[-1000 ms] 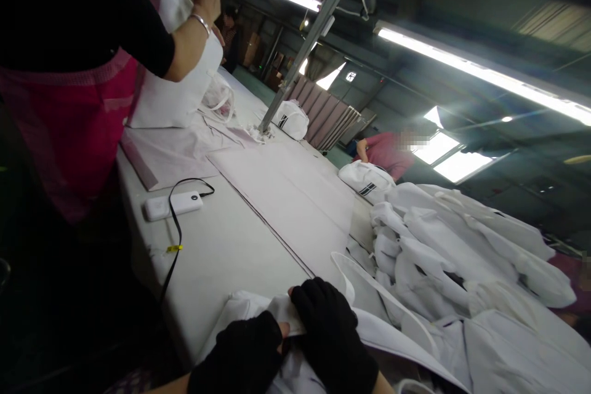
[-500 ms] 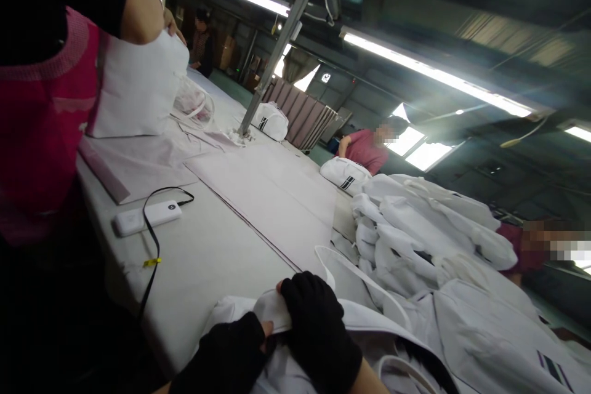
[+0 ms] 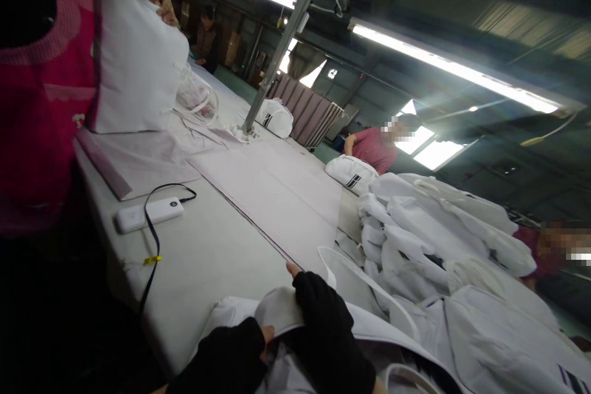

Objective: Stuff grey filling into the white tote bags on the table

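Note:
A white bag [image 3: 280,311] with dark inner edging lies open at the table's near edge. My left hand [image 3: 231,351], in a black fingerless glove, pinches the edge of the bag's white fabric, thumb on top. Gloved the same way, my right hand [image 3: 325,326] lies over the bag's edge just to the right, its fingers bent round the fabric and one fingertip pointing forward. A white strap [image 3: 369,283] loops up beyond my right hand. The fingers beneath the fabric are hidden.
A white power bank [image 3: 150,214] with a black cable lies on the table [image 3: 207,258] at left. White bags [image 3: 425,240] are heaped at right. A person in a pink apron [image 3: 50,104] handles white fabric at left. A metal post [image 3: 286,43] rises from the table; other people stand farther back.
My right hand has shifted slightly right, and one fingertip now reaches farther forward. The person at left has moved their arm and the white piece. The view has shifted a little.

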Demonstrator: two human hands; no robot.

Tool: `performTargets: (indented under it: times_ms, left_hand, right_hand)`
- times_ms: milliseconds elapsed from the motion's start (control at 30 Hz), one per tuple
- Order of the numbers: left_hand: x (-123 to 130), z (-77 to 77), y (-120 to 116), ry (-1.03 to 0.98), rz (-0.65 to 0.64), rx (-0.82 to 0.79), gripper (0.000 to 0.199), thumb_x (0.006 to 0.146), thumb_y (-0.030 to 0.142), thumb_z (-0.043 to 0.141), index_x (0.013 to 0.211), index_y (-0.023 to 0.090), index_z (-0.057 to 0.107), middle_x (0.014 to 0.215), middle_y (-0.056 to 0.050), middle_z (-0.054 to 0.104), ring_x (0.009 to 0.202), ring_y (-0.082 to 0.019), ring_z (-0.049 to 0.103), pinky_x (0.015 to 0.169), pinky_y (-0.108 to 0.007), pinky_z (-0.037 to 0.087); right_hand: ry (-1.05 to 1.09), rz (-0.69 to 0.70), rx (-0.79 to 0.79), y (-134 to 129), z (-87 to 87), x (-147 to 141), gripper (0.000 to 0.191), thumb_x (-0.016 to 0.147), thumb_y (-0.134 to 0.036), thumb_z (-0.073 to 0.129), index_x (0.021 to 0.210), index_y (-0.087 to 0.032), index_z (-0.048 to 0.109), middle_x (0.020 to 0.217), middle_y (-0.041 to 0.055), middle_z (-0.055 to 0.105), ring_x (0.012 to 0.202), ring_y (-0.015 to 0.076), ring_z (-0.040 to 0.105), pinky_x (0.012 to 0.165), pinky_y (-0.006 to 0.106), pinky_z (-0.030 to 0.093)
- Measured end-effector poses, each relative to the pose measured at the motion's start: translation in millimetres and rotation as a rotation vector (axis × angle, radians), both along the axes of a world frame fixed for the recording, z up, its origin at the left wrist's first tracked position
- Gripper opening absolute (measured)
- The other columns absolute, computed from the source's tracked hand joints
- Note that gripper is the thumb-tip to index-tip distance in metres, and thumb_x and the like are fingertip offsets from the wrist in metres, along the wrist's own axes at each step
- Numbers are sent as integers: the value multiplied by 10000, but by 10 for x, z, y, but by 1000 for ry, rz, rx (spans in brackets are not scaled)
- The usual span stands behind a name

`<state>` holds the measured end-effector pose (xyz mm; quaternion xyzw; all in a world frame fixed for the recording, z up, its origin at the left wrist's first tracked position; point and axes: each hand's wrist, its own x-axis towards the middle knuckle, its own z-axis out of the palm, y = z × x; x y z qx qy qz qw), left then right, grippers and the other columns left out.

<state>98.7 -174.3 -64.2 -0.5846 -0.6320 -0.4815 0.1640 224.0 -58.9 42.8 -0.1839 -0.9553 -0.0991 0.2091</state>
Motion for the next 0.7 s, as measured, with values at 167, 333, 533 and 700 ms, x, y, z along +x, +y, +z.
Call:
performTargets:
  times_ms: [167,333,533,700]
  left_hand:
    - [-22,-221,73,25,-107,-51,214,858,182,440,949,271,612,563,59,600,384,-126,566,324,-229,394]
    - [-30,-279,62,60,-116,-65,222,814,168,500,963,283,618,565,62,598,382,-129,562,331,-218,400]
    - [-42,-194,67,121,-82,-73,294,835,153,433,1033,266,619,592,45,624,357,-117,541,356,-201,447]
    - [-52,-182,11,56,-23,-97,266,921,263,438,1126,238,605,768,-28,694,464,-133,600,436,-219,519]
  right_hand:
    - [-82,104,-13,100,77,169,548,740,-135,512,1273,-194,401,1119,91,602,1015,249,584,797,393,536]
    - [-123,89,186,100,51,302,479,803,-211,480,1274,-151,420,1157,114,616,1091,261,571,811,409,553]
    - [-67,-53,375,30,-144,140,440,727,-248,507,1157,-157,505,1022,122,643,877,278,614,649,393,557]
    - [-123,-92,175,72,-24,76,413,701,-186,552,1114,-173,533,1038,120,631,902,265,596,718,385,519]
